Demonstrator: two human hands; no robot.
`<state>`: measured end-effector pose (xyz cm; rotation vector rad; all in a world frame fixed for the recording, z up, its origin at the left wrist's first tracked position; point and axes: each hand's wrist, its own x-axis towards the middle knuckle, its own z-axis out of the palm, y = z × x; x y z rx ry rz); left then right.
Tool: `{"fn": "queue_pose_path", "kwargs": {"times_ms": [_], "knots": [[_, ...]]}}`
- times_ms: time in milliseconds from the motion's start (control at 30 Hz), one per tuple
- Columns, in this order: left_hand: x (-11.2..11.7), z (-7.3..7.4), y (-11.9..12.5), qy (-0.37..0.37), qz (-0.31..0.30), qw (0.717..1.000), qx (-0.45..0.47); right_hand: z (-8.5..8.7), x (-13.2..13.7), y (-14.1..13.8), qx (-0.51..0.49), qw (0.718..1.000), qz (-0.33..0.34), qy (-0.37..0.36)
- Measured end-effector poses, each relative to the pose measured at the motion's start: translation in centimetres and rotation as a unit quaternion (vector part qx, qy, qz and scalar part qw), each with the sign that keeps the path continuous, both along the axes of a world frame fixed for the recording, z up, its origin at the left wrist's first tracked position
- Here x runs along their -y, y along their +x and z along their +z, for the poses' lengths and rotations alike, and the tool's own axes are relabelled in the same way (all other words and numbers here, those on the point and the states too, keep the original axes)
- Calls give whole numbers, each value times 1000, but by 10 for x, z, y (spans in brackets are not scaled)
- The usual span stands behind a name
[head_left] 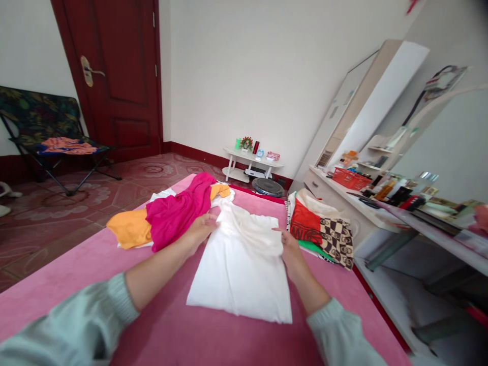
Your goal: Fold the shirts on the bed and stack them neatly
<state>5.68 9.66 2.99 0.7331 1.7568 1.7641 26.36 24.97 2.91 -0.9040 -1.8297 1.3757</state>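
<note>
A white garment (242,264) lies spread flat on the pink bed cover (68,284) in front of me. My left hand (204,226) rests at its upper left edge, fingers closed on the cloth. At the upper right edge my right hand (288,245) pinches the fabric near a sleeve. Both forearms reach out from pale green sleeves.
A magenta garment (179,211) and an orange one (129,229) lie heaped at the left. Folded red, checked and green clothes (324,229) are stacked at the right. A cluttered dresser (381,203), a folding chair (49,137), a small white table (253,160) and a red door (118,76) surround the bed.
</note>
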Motion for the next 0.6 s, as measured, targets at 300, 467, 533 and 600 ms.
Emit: {"fn": "queue_pose_path", "kwargs": {"times_ms": [300, 467, 533, 600], "knots": [[-32, -63, -21, -42, -17, 979, -200, -57, -29, -17, 135, 956, -74, 249], [-52, -55, -32, -21, -35, 986, -160, -50, -61, -40, 157, 959, 6, 235], [-64, -46, -37, -14, -45, 988, -145, -52, -71, -48, 150, 962, 14, 230], [-76, -37, -38, -2, -51, 989, -139, -56, -72, -52, 147, 960, -4, 239]]}}
